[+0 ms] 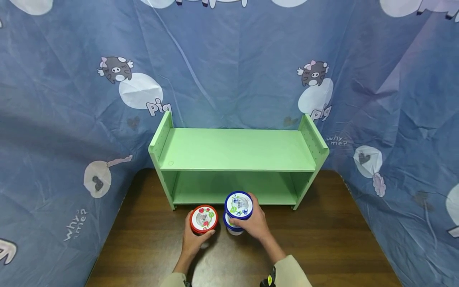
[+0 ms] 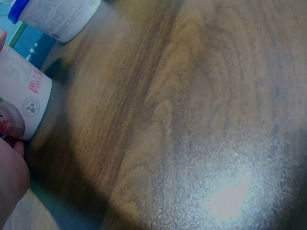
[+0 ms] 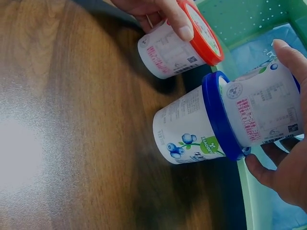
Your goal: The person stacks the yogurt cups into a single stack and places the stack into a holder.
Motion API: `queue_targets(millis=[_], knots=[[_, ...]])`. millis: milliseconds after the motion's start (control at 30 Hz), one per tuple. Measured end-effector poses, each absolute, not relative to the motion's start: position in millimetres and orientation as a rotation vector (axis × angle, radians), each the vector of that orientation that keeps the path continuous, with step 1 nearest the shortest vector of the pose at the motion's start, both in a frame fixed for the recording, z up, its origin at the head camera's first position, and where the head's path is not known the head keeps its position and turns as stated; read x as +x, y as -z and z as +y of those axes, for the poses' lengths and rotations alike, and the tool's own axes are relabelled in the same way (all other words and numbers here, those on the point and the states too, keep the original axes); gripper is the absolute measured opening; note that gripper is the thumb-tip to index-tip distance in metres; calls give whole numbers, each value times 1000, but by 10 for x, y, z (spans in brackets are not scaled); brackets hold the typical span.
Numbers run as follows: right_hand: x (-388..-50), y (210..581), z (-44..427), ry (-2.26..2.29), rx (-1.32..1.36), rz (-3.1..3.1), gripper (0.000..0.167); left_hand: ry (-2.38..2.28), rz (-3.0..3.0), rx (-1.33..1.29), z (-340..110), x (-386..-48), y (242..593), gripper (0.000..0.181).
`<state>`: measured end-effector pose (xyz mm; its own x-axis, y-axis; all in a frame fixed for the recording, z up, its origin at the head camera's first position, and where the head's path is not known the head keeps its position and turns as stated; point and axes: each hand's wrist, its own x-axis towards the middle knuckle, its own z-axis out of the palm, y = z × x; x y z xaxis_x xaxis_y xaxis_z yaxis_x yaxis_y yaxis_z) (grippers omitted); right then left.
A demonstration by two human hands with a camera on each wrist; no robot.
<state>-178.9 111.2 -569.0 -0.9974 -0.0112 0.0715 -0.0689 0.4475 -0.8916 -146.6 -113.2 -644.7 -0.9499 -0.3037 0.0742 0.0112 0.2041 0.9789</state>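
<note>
My left hand (image 1: 190,242) grips a white tub with a red lid (image 1: 204,218) and strawberry pictures. Whether its base touches the table cannot be told. To its right, a white tub with a blue lid and blueberry pictures stands upright on the table, the lower tub (image 3: 184,127). A second blue-lidded tub, the upper tub (image 1: 238,205), sits over that lid, its base apparently touching it. My right hand (image 1: 257,224) holds this upper tub, thumb on the near side and fingers around the right. In the left wrist view, the red-lidded tub (image 2: 26,96) shows only partly.
Just behind the tubs stands a light green two-tier shelf (image 1: 236,149) with raised side panels. It rests on the brown wooden table (image 1: 322,247). A blue curtain (image 1: 229,67) with pig pictures surrounds the table at the back and both sides.
</note>
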Motion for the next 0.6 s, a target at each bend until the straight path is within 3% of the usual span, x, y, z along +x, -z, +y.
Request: queue_targets(millis=[600], knots=[[-1779,5693,1104,-1650,75,-2613,113,1897,-2156,246,-1206,-1557,6509,105]])
